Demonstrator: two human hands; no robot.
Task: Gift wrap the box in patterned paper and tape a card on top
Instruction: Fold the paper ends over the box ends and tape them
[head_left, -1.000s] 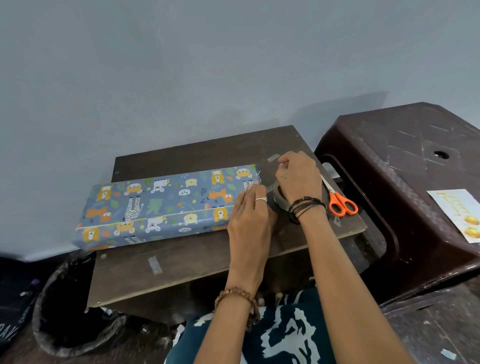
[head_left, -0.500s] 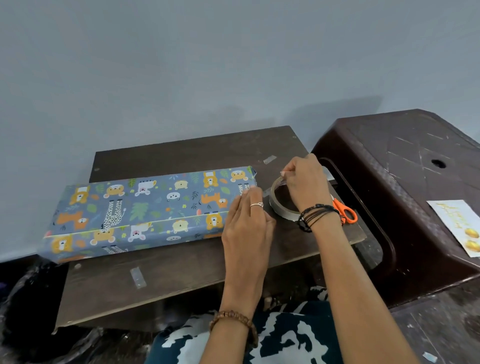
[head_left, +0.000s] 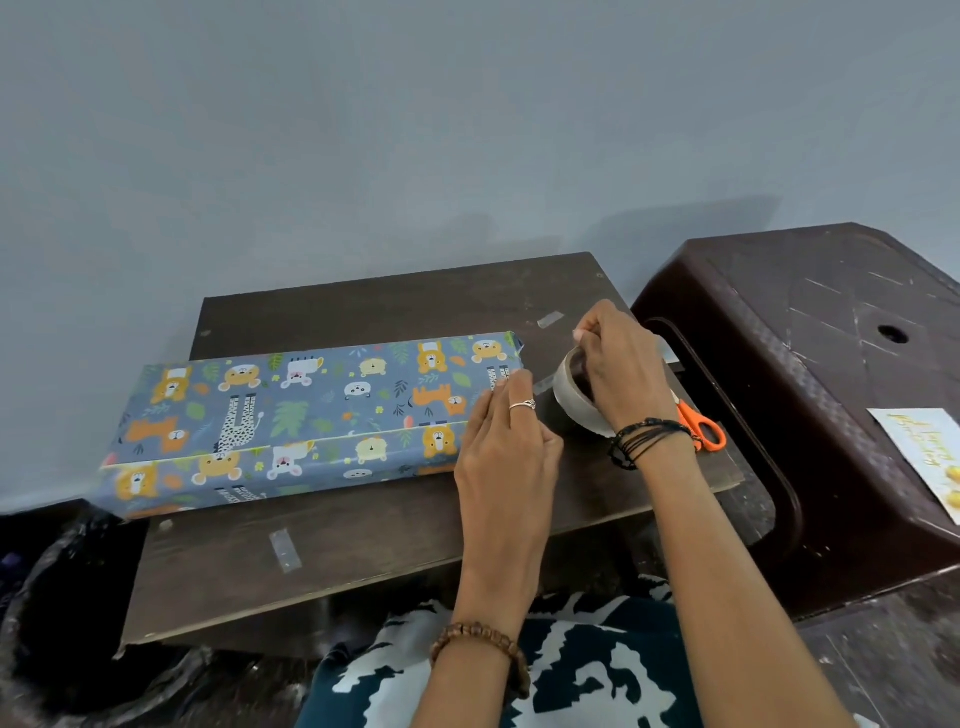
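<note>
Right hand grips the glossy tape roll; flat-fingered left hand presses the paper-wrapped oblong box.

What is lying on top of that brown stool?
A pale card with gold lettering and yellow shapes lies on the stool, near its right edge. The picture's border cuts off part of the card, and the lettering is too small to read.
</note>
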